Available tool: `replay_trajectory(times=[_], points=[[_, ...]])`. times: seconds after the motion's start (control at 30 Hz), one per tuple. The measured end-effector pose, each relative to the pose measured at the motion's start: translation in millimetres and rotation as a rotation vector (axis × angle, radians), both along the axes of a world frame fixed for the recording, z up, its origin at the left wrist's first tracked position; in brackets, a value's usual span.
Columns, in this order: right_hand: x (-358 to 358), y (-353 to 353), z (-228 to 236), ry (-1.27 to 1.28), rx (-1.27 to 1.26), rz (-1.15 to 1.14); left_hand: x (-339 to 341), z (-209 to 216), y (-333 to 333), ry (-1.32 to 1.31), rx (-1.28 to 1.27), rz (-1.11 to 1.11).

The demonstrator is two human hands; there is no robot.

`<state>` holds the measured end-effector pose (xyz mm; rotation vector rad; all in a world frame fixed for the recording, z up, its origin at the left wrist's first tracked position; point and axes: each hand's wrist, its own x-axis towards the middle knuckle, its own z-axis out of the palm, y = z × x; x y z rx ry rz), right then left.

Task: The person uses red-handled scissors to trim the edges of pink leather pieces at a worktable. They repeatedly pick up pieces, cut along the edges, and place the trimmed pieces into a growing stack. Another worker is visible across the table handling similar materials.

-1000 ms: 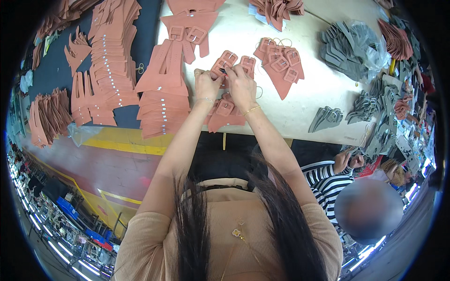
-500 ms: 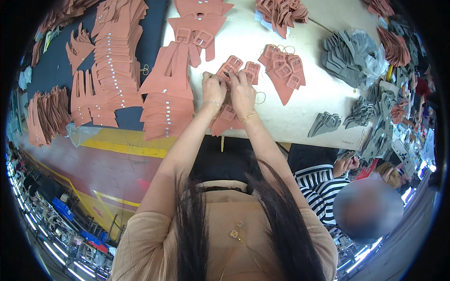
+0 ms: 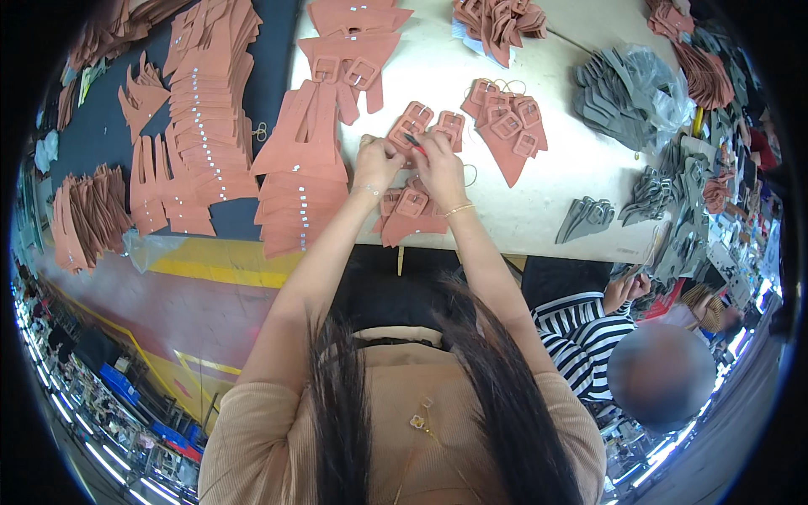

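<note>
My right hand [image 3: 438, 164] is closed on a small red tool with a dark tip [image 3: 415, 143]; its exact kind is hard to make out. Close on its left, my left hand [image 3: 376, 162] is curled with fingertips pinched together, and what they hold, if anything, is hidden. Just beyond the hands lie terracotta covered buckles [image 3: 417, 113] on straps. Nearer the table's front edge, beneath my wrists, is another buckled terracotta piece [image 3: 411, 202]. A thin cord loop [image 3: 470, 175] rests beside my right wrist.
Overlapping terracotta pieces [image 3: 301, 202] lie left of my hands, and a longer stack [image 3: 202, 126] covers the dark mat. To the right are buckled pieces [image 3: 511, 126] and grey pieces [image 3: 619, 101] with clear plastic. A co-worker in a striped sleeve [image 3: 576, 320] sits at the right.
My hands have drawn slightly apart, and the red tool now shows in my right hand. My left hand has shifted a little toward me. The co-worker's hands moved slightly right.
</note>
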<state>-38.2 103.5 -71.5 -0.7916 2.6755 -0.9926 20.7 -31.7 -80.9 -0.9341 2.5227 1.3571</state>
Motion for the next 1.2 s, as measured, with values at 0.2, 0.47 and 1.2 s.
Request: replay_trajectory(times=[0.2, 0.47, 1.2], points=[[-1, 34, 16, -0.064, -0.202, -0.248, -2, 8, 7, -0.039, 0.034, 0.09], [17, 49, 28, -0.113, -0.177, -0.273, 4, 8, 39, 0.116, -0.199, 0.157], [-23, 71, 14, 0.16, 0.027, 0.116, -1, 37, 25, 0.017, -0.003, -0.167]])
